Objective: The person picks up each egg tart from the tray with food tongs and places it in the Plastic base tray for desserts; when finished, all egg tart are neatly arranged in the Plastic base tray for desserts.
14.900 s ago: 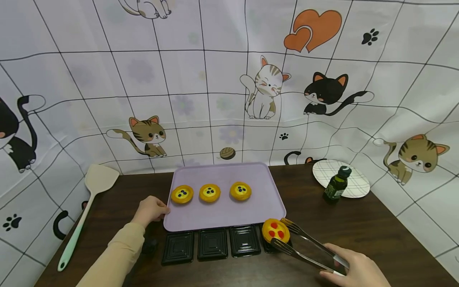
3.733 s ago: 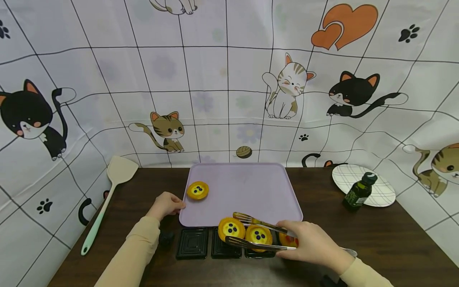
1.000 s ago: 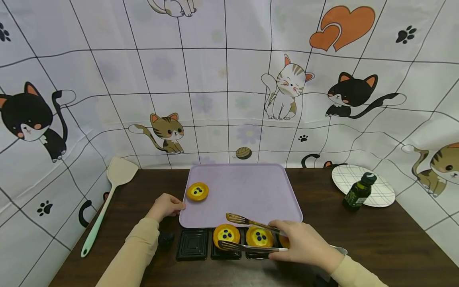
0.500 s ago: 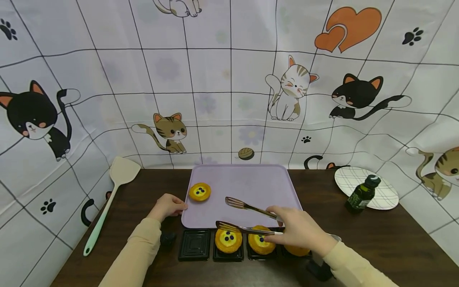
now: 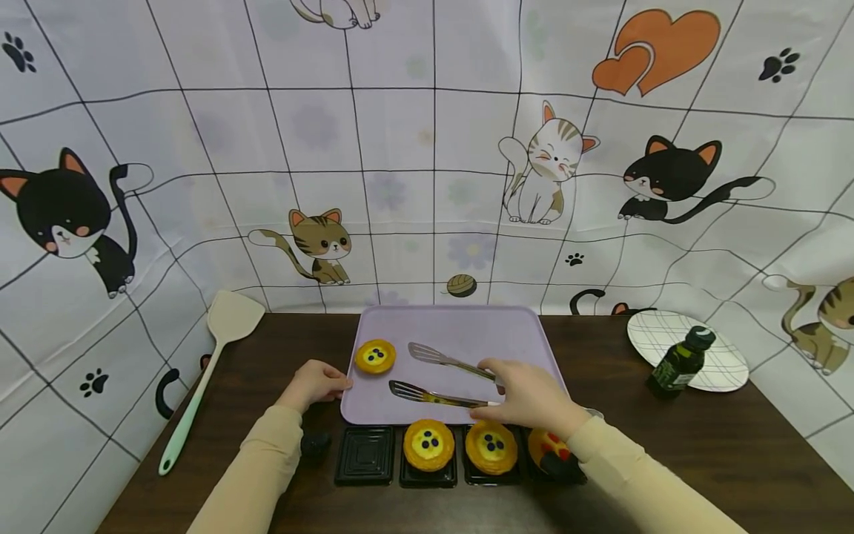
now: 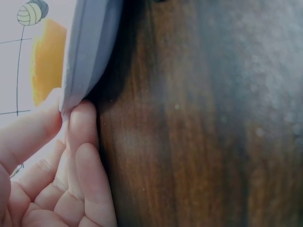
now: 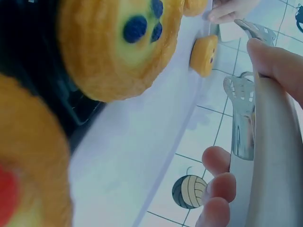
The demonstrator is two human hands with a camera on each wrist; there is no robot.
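My left hand (image 5: 313, 386) pinches the left edge of a lilac tray (image 5: 480, 326) between thumb and fingers; the left wrist view shows the rim (image 6: 87, 56) in that pinch. My right hand (image 5: 530, 397) holds metal tongs (image 5: 460, 364) over the tray, their slotted ends spread with nothing between them. Left of the tongs, an egg tart (image 5: 375, 357) with blueberries lies on the tray. In front of the tray, two blueberry tarts (image 5: 429, 445) and a red-topped tart (image 5: 548, 445) sit in black square dishes. The red-topped one is partly covered by a dark thing at my right wrist.
At the left end of the row is a bare black dish (image 5: 365, 456). A spatula (image 5: 203, 378) with a green handle lies far left on the dark wooden table (image 5: 320, 504). A white plate (image 5: 723, 363) and a dark green bottle (image 5: 677, 363) stand back right.
Since about fifteen seconds ago, two blueberry tarts and the red-topped one have come into black dishes. Lately the tongs let go of a blueberry tart and moved back over the tray. Left hand keeps its hold.
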